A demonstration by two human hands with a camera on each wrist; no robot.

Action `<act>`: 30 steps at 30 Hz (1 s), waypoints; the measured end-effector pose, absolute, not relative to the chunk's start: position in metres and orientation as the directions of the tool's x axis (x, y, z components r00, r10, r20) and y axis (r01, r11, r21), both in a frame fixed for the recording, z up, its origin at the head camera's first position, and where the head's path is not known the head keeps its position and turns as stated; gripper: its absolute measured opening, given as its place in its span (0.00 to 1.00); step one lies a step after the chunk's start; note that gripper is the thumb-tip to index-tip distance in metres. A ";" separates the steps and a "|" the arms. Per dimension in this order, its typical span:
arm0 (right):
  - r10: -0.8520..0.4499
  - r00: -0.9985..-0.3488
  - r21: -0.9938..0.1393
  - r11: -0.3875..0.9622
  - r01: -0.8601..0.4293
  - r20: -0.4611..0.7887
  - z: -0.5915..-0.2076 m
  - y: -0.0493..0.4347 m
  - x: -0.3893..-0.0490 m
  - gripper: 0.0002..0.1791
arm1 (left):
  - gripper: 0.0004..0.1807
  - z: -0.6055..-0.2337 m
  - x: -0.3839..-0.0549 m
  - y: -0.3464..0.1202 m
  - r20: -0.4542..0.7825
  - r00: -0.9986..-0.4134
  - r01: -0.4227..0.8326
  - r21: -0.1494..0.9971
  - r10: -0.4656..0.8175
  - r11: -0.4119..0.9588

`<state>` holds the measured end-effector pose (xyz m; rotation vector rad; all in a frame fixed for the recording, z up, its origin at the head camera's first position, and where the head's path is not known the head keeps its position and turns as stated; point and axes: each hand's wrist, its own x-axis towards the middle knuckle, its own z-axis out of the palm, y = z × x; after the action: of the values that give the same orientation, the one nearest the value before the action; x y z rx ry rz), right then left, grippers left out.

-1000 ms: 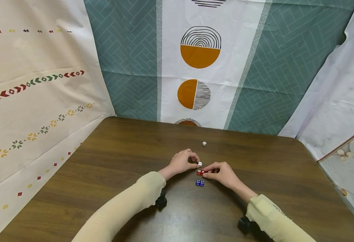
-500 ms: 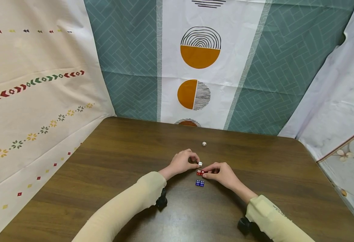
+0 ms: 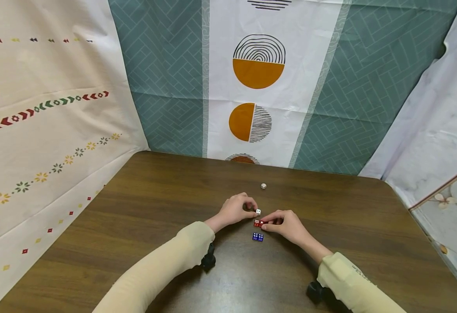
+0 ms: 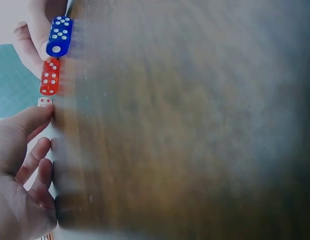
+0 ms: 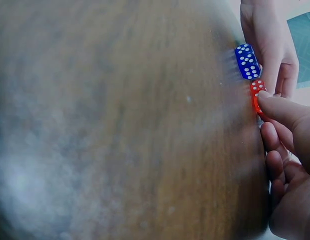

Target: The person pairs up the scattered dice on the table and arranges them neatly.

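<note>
Thumb and fingers of my left hand [image 3: 236, 209] pinch a small white die [image 3: 258, 212] at the table surface; its upper part shows above the thumb in the left wrist view. My right hand [image 3: 289, 226] pinches the right one of two red dice [image 3: 256, 223], which sit side by side just nearer than the white die. In the right wrist view the thumb covers part of that red die [image 5: 254, 102]. Closer to me, a pair of blue dice [image 3: 257, 237] stands side by side, touched by neither hand.
Farther back on the brown wooden table [image 3: 173, 187] lies another white die [image 3: 263, 186]. A teal and white patterned cloth [image 3: 166, 87] hangs behind the table, with pale cloths along both sides. Dark wrist cameras [image 3: 208, 261] hang under the sleeves.
</note>
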<state>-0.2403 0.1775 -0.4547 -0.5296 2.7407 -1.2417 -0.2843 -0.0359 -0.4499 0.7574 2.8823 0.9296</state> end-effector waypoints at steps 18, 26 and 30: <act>-0.353 -0.933 -0.744 0.607 -0.280 0.063 -0.454 0.179 -0.240 0.10 | 0.06 -0.448 -0.284 -0.038 0.129 -0.874 0.449 0.584 0.469 0.676; -0.357 -0.932 -0.741 0.610 -0.281 0.059 -0.455 0.179 -0.240 0.10 | 0.06 -0.447 -0.284 -0.038 0.123 -0.872 0.449 0.585 0.473 0.675; -0.362 -0.930 -0.746 0.603 -0.281 0.058 -0.454 0.179 -0.240 0.11 | 0.06 -0.447 -0.284 -0.038 0.119 -0.876 0.442 0.587 0.468 0.678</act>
<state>-0.2400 0.1794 -0.4545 -0.5478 2.7237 -1.2414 -0.2836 -0.0376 -0.4471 0.7710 2.8400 0.9775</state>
